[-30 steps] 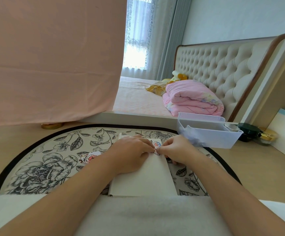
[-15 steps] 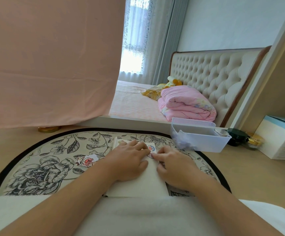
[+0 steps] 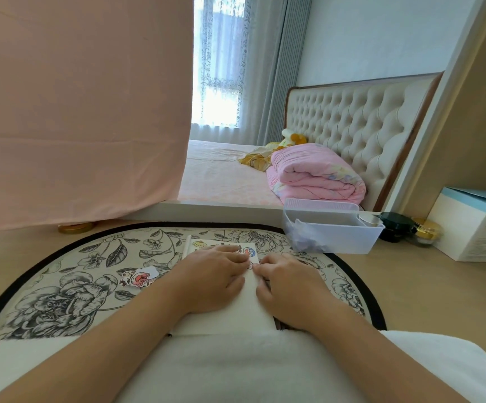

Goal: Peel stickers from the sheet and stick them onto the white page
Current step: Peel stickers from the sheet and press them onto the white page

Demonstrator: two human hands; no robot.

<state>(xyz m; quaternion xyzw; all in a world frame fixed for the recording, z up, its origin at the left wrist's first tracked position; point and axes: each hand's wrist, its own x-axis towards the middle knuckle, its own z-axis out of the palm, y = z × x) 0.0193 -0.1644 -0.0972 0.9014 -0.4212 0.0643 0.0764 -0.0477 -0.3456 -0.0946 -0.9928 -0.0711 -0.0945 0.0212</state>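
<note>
A white cloth [image 3: 236, 370] covers the lap at the bottom edge, and both bare forearms reach out over it. Just beyond lies the white paper page [image 3: 236, 318], flat on a round cream mat printed with grey flowers and edged in black [image 3: 61, 298].

The left hand [image 3: 212, 277] lies palm down on the page, fingers straight and together, pressing the paper and gripping nothing. The right hand [image 3: 288, 286] rests at the page's right edge, fingers loosely bent with their tips down by the left fingertips. Its thumb sits apart from the index finger, and it pinches nothing.

Beyond the fingertips, a round blue-and-red sticker [image 3: 249, 252] sits on the page's far right corner, with a yellow sticker [image 3: 198, 244] at the far left corner. A small cut piece of sticker sheet with red-and-white cartoon figures [image 3: 138, 277] lies on the mat, left of the left hand.

Farther right stand a translucent white plastic bin [image 3: 332, 237], a dark green round jar [image 3: 396, 226] and a white-and-blue cardboard box [image 3: 474, 225]. Behind are a hanging pink sheet [image 3: 76, 112], a folded pink quilt [image 3: 314, 175] and a cream tufted headboard [image 3: 352, 126].
</note>
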